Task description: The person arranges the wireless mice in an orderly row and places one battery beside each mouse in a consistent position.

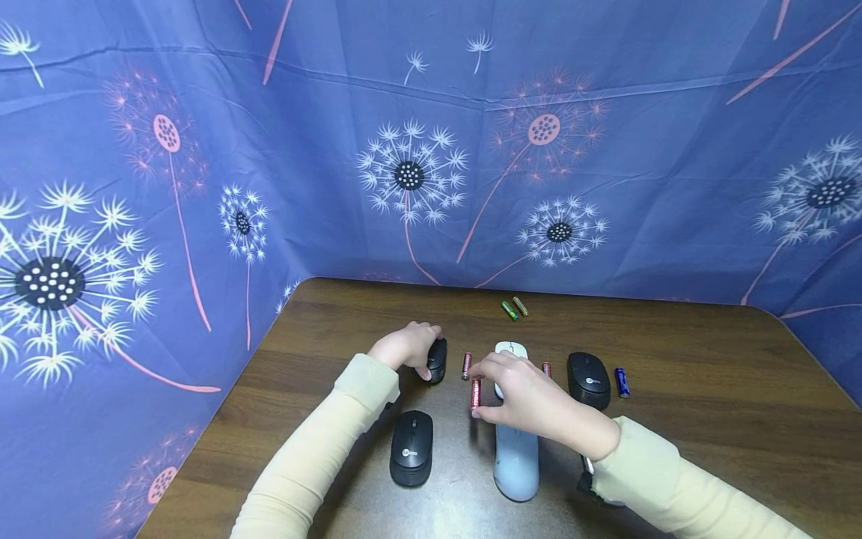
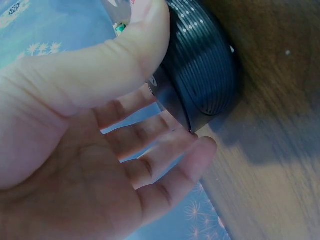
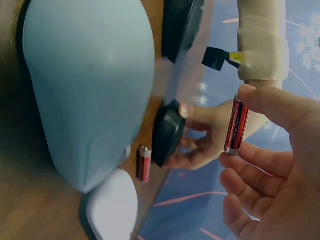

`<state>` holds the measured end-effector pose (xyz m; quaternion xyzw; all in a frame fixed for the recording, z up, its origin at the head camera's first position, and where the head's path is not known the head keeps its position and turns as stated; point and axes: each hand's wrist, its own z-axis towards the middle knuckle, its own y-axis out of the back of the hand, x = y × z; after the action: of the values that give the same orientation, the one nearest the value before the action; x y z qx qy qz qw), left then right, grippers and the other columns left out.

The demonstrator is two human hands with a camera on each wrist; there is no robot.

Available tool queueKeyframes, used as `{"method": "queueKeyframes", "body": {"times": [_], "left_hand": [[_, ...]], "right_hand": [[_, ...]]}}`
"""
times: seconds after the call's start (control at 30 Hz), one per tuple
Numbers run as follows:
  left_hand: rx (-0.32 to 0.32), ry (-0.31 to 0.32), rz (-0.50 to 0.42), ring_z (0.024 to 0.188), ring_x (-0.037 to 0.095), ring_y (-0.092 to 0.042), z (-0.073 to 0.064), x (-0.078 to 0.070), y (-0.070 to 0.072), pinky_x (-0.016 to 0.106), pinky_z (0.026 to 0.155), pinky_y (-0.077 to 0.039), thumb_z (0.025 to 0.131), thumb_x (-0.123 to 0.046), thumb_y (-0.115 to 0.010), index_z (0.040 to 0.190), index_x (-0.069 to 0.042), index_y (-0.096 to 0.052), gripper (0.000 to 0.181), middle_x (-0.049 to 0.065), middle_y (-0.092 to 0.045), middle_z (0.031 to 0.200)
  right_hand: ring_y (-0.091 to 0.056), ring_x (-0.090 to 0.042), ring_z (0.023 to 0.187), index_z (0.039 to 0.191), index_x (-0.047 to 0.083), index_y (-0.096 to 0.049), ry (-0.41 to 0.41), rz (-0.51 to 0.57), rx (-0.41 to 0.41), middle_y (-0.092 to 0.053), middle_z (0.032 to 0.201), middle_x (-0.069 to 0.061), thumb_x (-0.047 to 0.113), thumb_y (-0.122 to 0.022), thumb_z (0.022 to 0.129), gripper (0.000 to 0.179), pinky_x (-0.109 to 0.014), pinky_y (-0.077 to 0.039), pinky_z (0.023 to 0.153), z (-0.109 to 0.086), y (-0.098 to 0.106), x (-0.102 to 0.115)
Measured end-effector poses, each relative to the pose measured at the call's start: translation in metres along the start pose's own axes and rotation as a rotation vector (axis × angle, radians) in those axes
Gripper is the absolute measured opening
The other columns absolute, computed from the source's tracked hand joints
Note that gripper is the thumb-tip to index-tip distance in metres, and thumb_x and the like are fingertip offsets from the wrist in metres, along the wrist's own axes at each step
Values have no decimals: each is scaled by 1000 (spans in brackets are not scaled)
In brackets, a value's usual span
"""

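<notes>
My left hand (image 1: 409, 346) grips a small black mouse (image 1: 438, 361) between thumb and fingers. Its ridged side (image 2: 207, 60) fills the upper middle of the left wrist view. Over the middle of the table, my right hand (image 1: 525, 389) pinches a red AA battery (image 3: 236, 127) by its two ends, between thumb and fingertips. A second red battery (image 1: 467, 366) lies on the table between the black mouse and the right hand. Beneath the right hand are a white mouse (image 1: 512, 349), partly hidden, and a light blue mouse (image 1: 516, 468).
Nearer me sits another black mouse (image 1: 411, 449). To the right are a black mouse (image 1: 589, 380), a blue battery (image 1: 622, 382) and a partly covered red battery (image 1: 546, 368). Green (image 1: 509, 311) and gold (image 1: 521, 306) batteries lie at the back, before a blue patterned curtain (image 1: 323, 187).
</notes>
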<state>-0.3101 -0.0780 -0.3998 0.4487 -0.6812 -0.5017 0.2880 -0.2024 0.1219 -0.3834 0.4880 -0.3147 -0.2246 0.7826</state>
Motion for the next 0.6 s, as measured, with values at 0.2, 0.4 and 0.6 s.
{"method": "queueKeyframes", "body": {"times": [0.2, 0.4, 0.6], "left_hand": [[6, -2, -15, 121, 27, -46, -1, 0, 1, 35, 99, -42, 69, -24, -85, 136, -12, -47, 78, 9, -53, 130], [10, -6, -8, 123, 27, -46, -2, 0, 2, 35, 100, -41, 69, -24, -85, 136, -13, -47, 78, 9, -53, 130], [23, 3, -15, 122, 26, -45, -2, 0, 3, 35, 99, -42, 70, -25, -84, 138, -14, -45, 79, 8, -52, 131]], "right_hand": [[-62, -19, 98, 107, 9, -67, -8, -7, 18, -65, 105, -2, 29, -82, 69, 45, -36, -51, 82, -5, -12, 3], [-61, -19, 97, 106, 8, -67, -4, -6, 16, -64, 105, -2, 28, -82, 68, 45, -36, -51, 82, -9, -22, 6], [-60, -16, 96, 106, 6, -67, -15, 17, 51, -65, 104, -2, 30, -82, 69, 46, -34, -52, 81, -13, -29, 9]]}}
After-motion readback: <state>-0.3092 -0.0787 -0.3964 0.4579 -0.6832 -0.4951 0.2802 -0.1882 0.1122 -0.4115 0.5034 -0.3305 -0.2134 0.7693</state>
